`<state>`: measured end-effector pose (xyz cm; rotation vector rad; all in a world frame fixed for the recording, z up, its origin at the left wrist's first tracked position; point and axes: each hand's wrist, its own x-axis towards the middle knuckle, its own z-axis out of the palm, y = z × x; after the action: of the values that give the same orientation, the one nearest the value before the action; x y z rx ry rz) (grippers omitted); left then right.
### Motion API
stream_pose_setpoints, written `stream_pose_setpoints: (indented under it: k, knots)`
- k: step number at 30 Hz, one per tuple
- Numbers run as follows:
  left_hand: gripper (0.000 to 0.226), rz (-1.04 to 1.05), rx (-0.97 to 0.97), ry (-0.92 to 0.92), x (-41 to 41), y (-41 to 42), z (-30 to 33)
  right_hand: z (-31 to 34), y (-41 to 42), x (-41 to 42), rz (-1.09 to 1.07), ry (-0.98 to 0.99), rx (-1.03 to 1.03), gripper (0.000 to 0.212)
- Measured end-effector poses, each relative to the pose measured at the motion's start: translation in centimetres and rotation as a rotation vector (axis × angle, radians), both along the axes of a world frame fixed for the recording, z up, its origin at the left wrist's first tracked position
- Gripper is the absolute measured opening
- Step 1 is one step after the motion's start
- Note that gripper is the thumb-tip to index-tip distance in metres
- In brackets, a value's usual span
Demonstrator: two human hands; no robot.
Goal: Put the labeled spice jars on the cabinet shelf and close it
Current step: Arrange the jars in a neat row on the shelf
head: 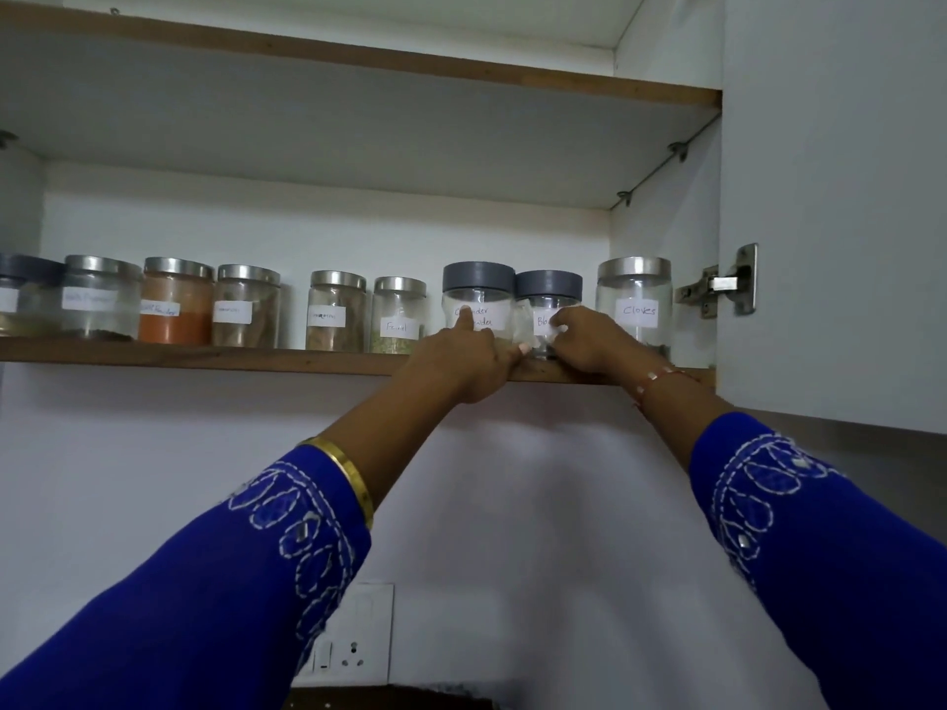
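A row of labeled spice jars stands on the wooden cabinet shelf [205, 357]. My left hand [469, 358] is at the base of the grey-lidded coriander powder jar [478, 287]. Its index finger lies up across the label and its thumb is at the jar's lower right side. My right hand [589, 340] wraps the front and right of a smaller grey-lidded jar [547, 294]. That jar's label starts "Bl"; my fingers hide the other letters. The two jars touch. A steel-lidded cloves jar [635, 299] stands just to the right, and a fennel jar [398, 316] just to the left.
Several more steel-lidded jars, one with orange powder [177, 304], fill the shelf to the left. The white cabinet door [830, 197] hangs open at the right on a metal hinge [727, 284]. An upper shelf [358, 53] runs overhead. A wall socket [353, 653] sits below.
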<state>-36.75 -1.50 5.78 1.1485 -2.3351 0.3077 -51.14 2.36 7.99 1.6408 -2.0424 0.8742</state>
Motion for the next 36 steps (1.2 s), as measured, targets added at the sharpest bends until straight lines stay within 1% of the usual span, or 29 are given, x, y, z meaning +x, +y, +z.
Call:
stream_pose_setpoints:
  k: [6, 9, 12, 14, 15, 17, 19, 20, 24, 27, 29, 33, 36]
  knots:
    - [0.069, 0.052, 0.185, -0.047, -1.3, -2.8, 2.1, 1.5, -2.7, -0.3, -0.039, -0.011, 0.258, 0.034]
    - [0.065, 0.040, 0.241, -0.116, -2.0, -3.3, 2.9, 1.7, -4.0, -0.6, -0.069, 0.012, 0.324, 0.036]
    - [0.061, 0.046, 0.274, -0.136, -2.6, -4.1, 3.5, 1.9, -5.3, -1.1, -0.094, 0.028, 0.366, 0.041]
    - [0.057, 0.045, 0.236, -0.109, -3.0, -4.5, 3.5, 1.9, -6.0, -1.4, -0.109, 0.036, 0.384, 0.044]
    - [0.058, 0.042, 0.220, -0.041, -3.1, -4.7, 3.4, 1.9, -6.3, -1.6, -0.114, 0.043, 0.393, 0.045]
    - [0.060, -0.007, 0.197, 0.010, -3.3, -5.1, 3.3, 2.0, -6.7, -1.7, -0.118, 0.054, 0.410, 0.048]
    - [0.052, -0.031, 0.234, -0.045, -3.5, -5.4, 3.5, 2.0, -7.1, -1.7, -0.119, 0.061, 0.426, 0.050]
    - [0.049, -0.035, 0.219, -0.074, -3.5, -5.3, 3.7, 2.0, -7.2, -1.8, -0.120, 0.067, 0.432, 0.050]
    - [0.045, -0.051, 0.131, -0.014, -4.3, -4.8, 4.1, 2.1, -7.3, -2.0, -0.125, 0.088, 0.423, 0.048]
    - [0.041, -0.083, 0.067, -0.056, -4.1, -5.1, 3.8, 2.2, -7.7, -2.4, -0.126, 0.093, 0.420, 0.048]
    - [0.037, -0.136, 0.078, -0.074, -4.0, -5.1, 3.9, 2.3, -7.8, -2.6, -0.124, 0.091, 0.415, 0.047]
    - [0.040, -0.040, 0.108, -0.200, -4.4, -6.0, 4.1, 2.0, -7.7, -2.6, -0.141, 0.120, 0.411, 0.046]
    - [0.042, 0.001, 0.117, -0.240, -4.1, -6.8, 4.3, 2.1, -7.7, -2.5, -0.166, 0.148, 0.416, 0.046]
